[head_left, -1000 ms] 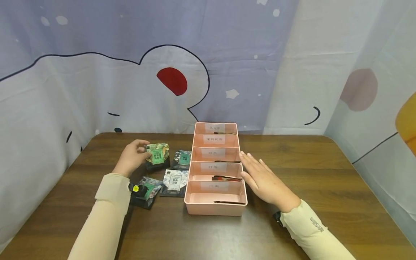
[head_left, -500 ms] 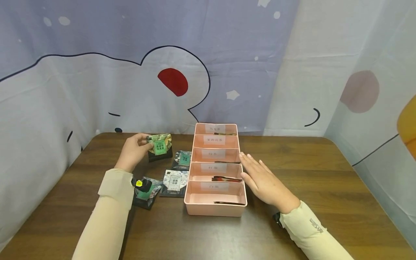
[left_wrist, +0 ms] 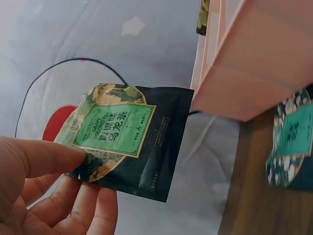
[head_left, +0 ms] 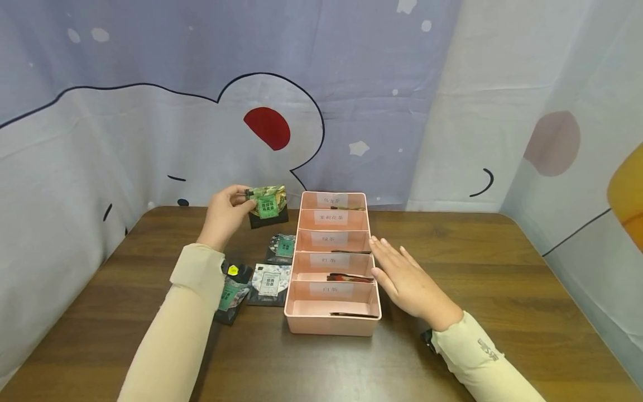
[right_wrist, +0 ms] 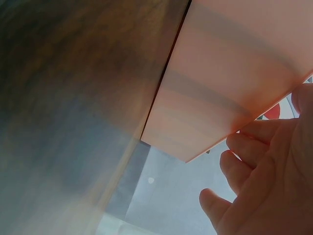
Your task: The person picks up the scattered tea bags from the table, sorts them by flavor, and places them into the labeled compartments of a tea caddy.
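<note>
My left hand (head_left: 224,214) pinches a dark tea packet with a green label (head_left: 268,206) and holds it in the air, just left of the far end of a pink divided box (head_left: 331,324). The left wrist view shows the same tea packet (left_wrist: 128,137) between thumb and fingers (left_wrist: 44,156), beside the box wall (left_wrist: 254,63). My right hand (head_left: 404,279) lies flat, fingers straight, against the right side of the box. In the right wrist view its fingers (right_wrist: 254,166) touch the pink wall (right_wrist: 230,83).
Three more tea packets lie on the wooden table (head_left: 502,268) left of the box: one (head_left: 282,248) near the middle compartments, one (head_left: 270,282) near the front, one (head_left: 232,296) partly under my left sleeve. A printed cloth backdrop (head_left: 150,111) surrounds the table.
My left hand has lifted the green-label packet off the table and carried it up and to the right, toward the far end of the box. The right hand has stayed in place.
</note>
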`<state>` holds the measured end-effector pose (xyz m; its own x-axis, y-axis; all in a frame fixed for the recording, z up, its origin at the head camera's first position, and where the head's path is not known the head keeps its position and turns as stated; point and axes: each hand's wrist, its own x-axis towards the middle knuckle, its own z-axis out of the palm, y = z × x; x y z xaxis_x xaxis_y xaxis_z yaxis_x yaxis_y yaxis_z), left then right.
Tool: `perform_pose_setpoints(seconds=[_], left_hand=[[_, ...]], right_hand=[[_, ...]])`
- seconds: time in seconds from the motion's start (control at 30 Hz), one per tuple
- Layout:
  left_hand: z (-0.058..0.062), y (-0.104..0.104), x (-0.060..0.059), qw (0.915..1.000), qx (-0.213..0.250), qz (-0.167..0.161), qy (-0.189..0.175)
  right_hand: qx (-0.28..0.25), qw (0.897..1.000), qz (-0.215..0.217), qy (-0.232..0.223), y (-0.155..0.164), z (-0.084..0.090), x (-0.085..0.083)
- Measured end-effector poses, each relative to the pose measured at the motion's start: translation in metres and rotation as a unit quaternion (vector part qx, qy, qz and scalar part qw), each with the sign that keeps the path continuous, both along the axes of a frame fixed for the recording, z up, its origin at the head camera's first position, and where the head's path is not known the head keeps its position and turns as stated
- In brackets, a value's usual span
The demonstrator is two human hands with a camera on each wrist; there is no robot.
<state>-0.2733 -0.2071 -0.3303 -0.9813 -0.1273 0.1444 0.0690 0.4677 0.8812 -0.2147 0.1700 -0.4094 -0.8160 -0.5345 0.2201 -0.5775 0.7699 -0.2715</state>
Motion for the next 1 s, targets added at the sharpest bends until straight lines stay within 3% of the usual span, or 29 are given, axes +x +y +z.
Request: perform_pose_setpoints(seconds=[0.57,1.0], left_hand=[[0.007,0.047,-0.031,0.9942,0.097,-0.012,0.044],[-0.001,0.077,-0.048,0.9830,0.173,-0.028,0.055]], right_hand=[[0.004,1.000,-0.001,0.009,-0.001,0.001,0.001],[-0.005,1.000,0.003,0.004,-0.003,0.001,0.001]])
